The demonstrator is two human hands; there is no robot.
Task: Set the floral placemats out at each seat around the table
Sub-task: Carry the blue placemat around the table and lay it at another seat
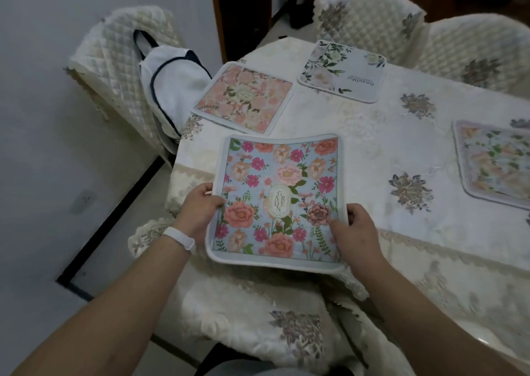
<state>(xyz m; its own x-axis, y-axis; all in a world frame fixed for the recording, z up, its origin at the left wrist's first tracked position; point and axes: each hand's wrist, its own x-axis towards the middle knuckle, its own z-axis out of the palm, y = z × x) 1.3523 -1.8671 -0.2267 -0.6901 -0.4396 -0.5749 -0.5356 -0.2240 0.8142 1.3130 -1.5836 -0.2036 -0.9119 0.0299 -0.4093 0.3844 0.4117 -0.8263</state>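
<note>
A blue placemat with pink and peach flowers [279, 197] is held over the near corner of the table, its far edge bowed. My left hand [198, 210] grips its left edge and my right hand [355, 232] grips its right edge. A pink floral placemat [243, 97] lies flat at the table's left end. A pale placemat with white flowers [342, 71] lies at the far side. Another pastel floral placemat [496, 163] lies at the right, cut off by the frame.
A cream embroidered tablecloth [372, 151] covers the table. Quilted chairs stand at the left [114, 68], at the far side [370, 14] and far right [481, 48]. A white bag with dark trim [169, 85] rests on the left chair. A covered seat [258, 318] is below my arms.
</note>
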